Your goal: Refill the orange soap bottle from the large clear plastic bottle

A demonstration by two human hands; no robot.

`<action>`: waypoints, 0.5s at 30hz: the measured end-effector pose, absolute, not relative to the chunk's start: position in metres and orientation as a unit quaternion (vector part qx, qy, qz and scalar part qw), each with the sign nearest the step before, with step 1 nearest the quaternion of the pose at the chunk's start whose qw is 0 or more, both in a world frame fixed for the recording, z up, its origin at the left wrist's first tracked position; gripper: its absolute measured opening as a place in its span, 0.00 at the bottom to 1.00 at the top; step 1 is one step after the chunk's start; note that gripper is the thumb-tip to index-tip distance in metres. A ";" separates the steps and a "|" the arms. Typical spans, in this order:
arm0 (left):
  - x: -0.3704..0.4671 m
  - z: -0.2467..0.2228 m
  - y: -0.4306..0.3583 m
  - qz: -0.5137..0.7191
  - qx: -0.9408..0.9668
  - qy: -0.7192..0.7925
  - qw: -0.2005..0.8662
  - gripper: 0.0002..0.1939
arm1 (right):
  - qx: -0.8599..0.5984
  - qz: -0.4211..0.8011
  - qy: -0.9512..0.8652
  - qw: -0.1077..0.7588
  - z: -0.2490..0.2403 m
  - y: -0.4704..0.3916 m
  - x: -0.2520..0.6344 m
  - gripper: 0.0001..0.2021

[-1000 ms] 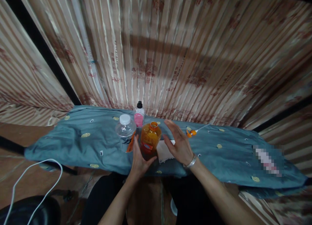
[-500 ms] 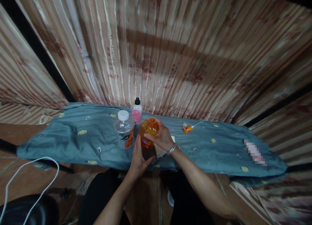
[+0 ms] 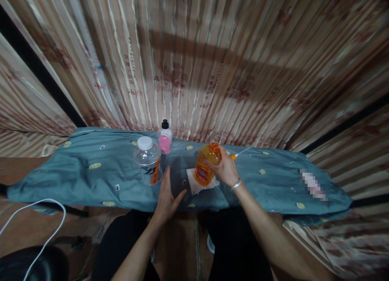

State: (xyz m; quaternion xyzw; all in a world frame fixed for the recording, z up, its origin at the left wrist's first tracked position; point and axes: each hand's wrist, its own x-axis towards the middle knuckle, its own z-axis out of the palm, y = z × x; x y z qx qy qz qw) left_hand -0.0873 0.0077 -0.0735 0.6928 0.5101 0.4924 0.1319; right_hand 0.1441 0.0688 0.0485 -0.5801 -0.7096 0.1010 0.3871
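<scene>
My right hand [image 3: 225, 167] grips an orange see-through bottle [image 3: 203, 167] with a red label and an uncapped neck. The bottle tilts slightly to the right, over a small white cloth [image 3: 194, 186]. Fingers apart and holding nothing, my left hand [image 3: 167, 198] hovers by the front of the table, just right of a large clear bottle [image 3: 147, 161] with a white cap. Behind that stands a small bottle [image 3: 165, 141] with a pink label and black cap. Partly hidden behind my right hand lies an orange pump top [image 3: 233, 156] with a pale tube.
A blue-green cloth with yellow prints covers the narrow table [image 3: 75, 175]. A striped curtain [image 3: 182, 70] hangs right behind it. On the table's right end is a blurred-out item [image 3: 314, 185]. A white cable [image 3: 62, 220] loops at the lower left.
The orange bottle has moved right in my right hand, over the white cloth. My left hand has let go of it and opened. The view has shifted slightly.
</scene>
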 end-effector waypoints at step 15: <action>-0.140 0.002 0.000 0.579 0.599 0.540 -0.117 0.63 | -0.403 -0.178 -0.769 0.463 0.106 0.021 0.084 0.23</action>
